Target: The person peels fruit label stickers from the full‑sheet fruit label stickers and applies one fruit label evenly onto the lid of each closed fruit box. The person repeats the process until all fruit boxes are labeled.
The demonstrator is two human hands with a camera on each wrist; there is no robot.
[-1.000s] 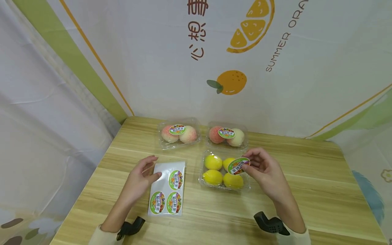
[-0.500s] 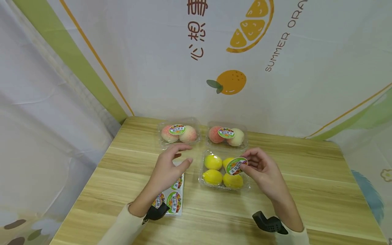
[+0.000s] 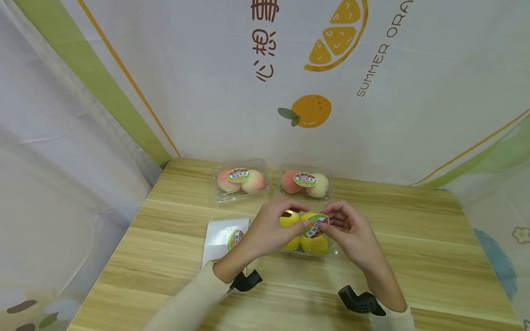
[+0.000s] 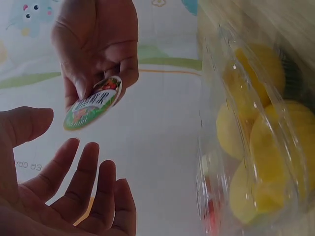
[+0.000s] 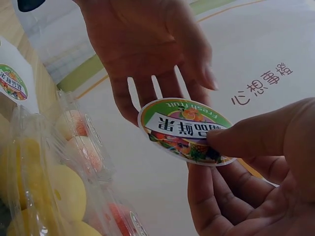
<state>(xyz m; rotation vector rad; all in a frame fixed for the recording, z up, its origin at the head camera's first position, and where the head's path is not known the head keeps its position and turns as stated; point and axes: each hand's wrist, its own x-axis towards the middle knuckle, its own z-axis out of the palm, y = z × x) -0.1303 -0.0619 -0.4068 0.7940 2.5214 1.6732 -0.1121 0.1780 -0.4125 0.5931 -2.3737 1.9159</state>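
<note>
My right hand (image 3: pixel 345 227) pinches an oval green-rimmed fruit sticker (image 3: pixel 314 225) between thumb and fingers, just above a clear plastic box of yellow lemons (image 3: pixel 314 246). My left hand (image 3: pixel 273 225) hovers beside the sticker with its fingers spread and holds nothing. The left wrist view shows the sticker (image 4: pixel 93 103) hanging from the right hand (image 4: pixel 96 44), with the left fingers (image 4: pixel 74 191) below it and apart from it. Seen from the right wrist, the sticker (image 5: pixel 184 130) lies under my right thumb (image 5: pixel 261 137), with the left palm (image 5: pixel 147 54) behind.
Two clear boxes of peaches (image 3: pixel 240 183) (image 3: pixel 306 184), each with a sticker on its lid, stand at the back of the wooden table (image 3: pixel 414 239). A white sticker sheet (image 3: pixel 223 235) lies left of the lemon box. A printed backdrop hangs behind.
My left hand left the sticker sheet and moved right across the table to beside the sticker. The right hand carried the sticker slightly left over the lemons.
</note>
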